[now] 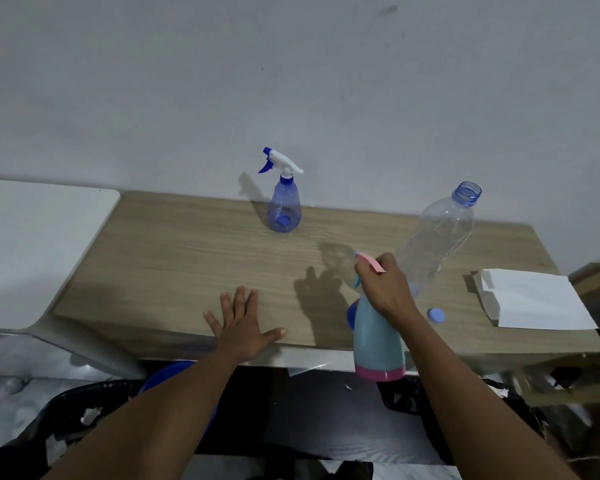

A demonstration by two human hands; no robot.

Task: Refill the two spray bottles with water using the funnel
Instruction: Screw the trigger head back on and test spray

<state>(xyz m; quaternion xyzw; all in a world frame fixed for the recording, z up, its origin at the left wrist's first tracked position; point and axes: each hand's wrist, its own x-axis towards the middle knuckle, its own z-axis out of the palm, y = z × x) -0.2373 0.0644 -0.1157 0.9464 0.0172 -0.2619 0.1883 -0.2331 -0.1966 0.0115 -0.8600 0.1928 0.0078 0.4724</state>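
A clear blue spray bottle [283,209] with a white and blue trigger head stands at the back of the wooden table [174,258], near the wall. My right hand [383,285] grips the pink trigger head of a light blue spray bottle [378,344] with a pink base, held above the table's front edge. Behind that bottle a bit of a blue funnel [350,315] shows, mostly hidden. A large clear plastic water bottle [437,237] stands uncapped to the right. Its blue cap [435,315] lies on the table. My left hand [241,323] rests flat, fingers spread.
A white paper bag [534,299] lies at the table's right end. A white surface [32,244] adjoins the table on the left. Below the front edge are a blue basin [174,375] and dark bags. A wall runs directly behind the table.
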